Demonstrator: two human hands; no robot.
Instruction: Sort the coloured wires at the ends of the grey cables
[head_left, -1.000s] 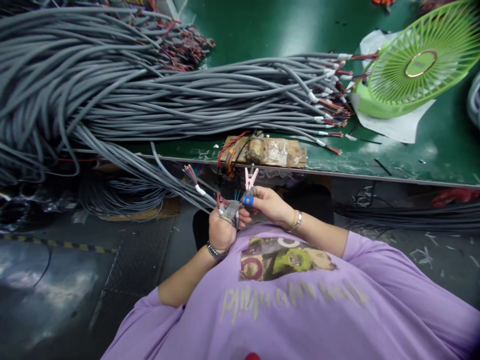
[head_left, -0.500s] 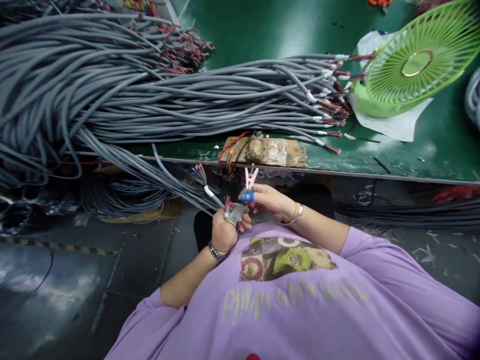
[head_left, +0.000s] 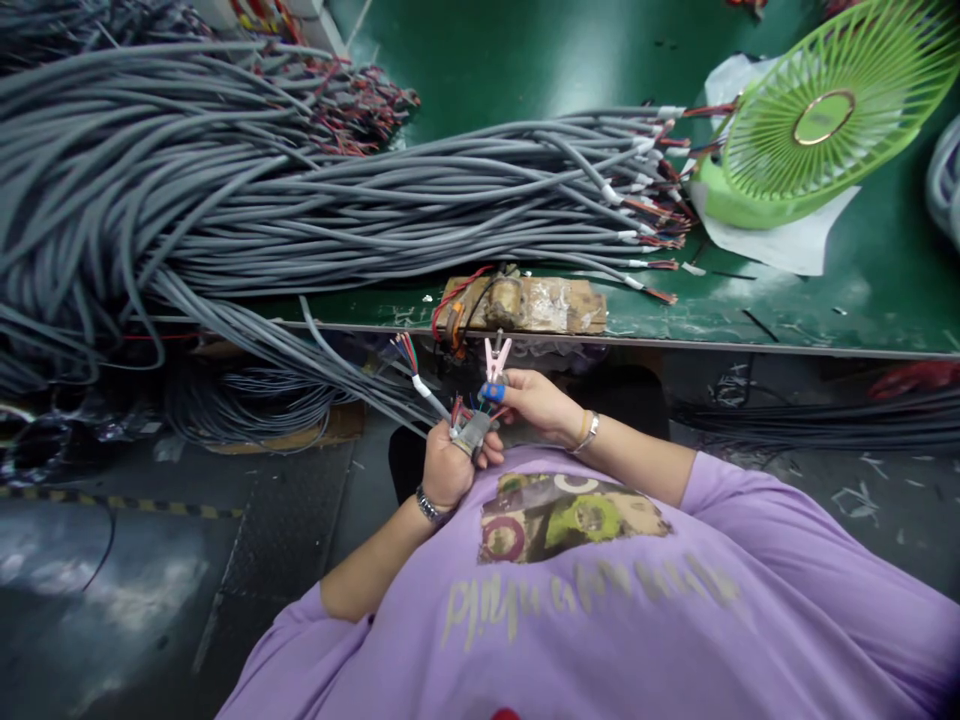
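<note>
My left hand is closed around the end of a grey cable, near my waist. Thin coloured wires fan out above its thumb, where a grey wrapped piece sits; whether this is a thumb cover or a connector I cannot tell. Facing it, my right hand pinches thin wires between thumb and finger, with blue tape on one fingertip. Just above those fingertips stands a pink clothespin, its legs pointing up. Another cable end with a white sleeve and bare coloured wires sticks up beside my left hand.
A thick bundle of grey cables lies across the green table. At the table edge sits a wooden block with a small motor-like part. A green fan stands at the right; more cables hang below.
My right hand's fingertips have shifted slightly, and more of the thin wires between the hands now shows. My left hand keeps its hold. The whole view has moved a little.
</note>
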